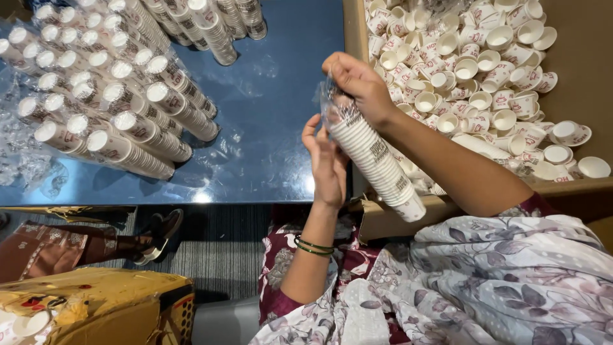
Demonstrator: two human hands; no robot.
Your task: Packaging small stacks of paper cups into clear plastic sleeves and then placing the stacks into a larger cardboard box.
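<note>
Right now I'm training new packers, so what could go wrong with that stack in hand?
The stack of paper cups is tilted, with its lower end unsupported over the cardboard box's edge; cups might slide out. The right hand pinches only the thin plastic sleeve at the top, which could tear or slip. The left hand rests open against the side, so it may not catch a slipping stack.
</note>
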